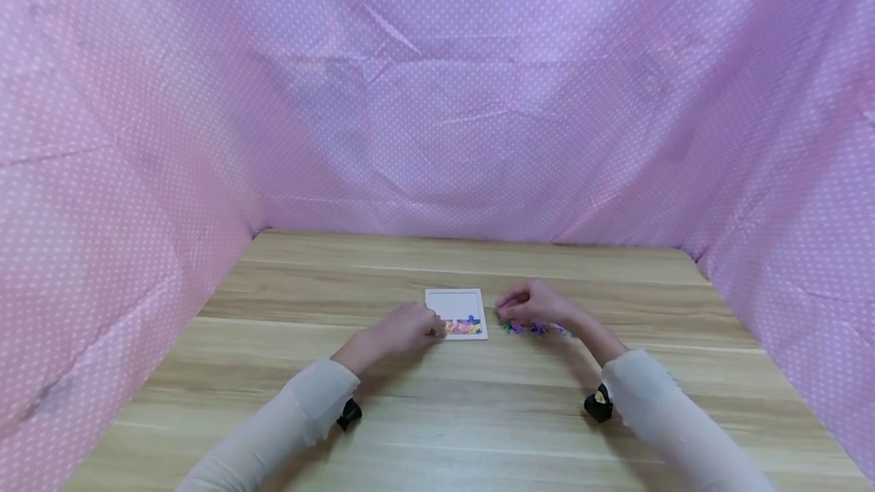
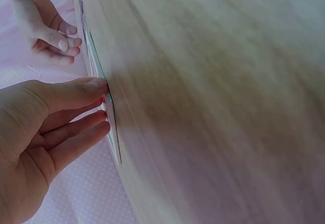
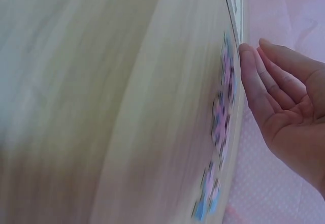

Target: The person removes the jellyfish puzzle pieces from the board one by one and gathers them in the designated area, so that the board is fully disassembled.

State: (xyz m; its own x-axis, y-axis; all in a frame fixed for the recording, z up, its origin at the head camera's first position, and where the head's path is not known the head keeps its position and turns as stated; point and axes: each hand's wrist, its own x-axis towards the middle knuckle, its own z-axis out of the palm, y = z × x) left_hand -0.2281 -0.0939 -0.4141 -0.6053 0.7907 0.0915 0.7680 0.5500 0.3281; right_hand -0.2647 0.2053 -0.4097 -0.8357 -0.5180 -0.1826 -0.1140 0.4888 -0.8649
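Note:
A white square puzzle tray point(image 1: 454, 291) lies on the table, with a band of joined colourful jigsaw pieces point(image 1: 468, 326) along its near side. At the tray's near left corner is my left hand point(image 1: 403, 327); in the left wrist view its thumb and fingertips point(image 2: 103, 127) touch the thin tray point(image 2: 116, 150), seen edge-on. My right hand point(image 1: 540, 301) hovers just right of the tray, over loose jigsaw pieces point(image 1: 538, 329). The right wrist view shows its thumb and fingers point(image 3: 250, 74) loosely bent, with nothing visible between them, beside the purple, pink and blue pieces point(image 3: 221, 120).
The wood-grain table point(image 1: 437, 416) extends around the tray on all sides. Pink dotted cloth point(image 1: 437, 135) hangs behind the table and along both sides. A small black device point(image 1: 598, 404) sits at the right wrist and another black device point(image 1: 349, 415) at the left.

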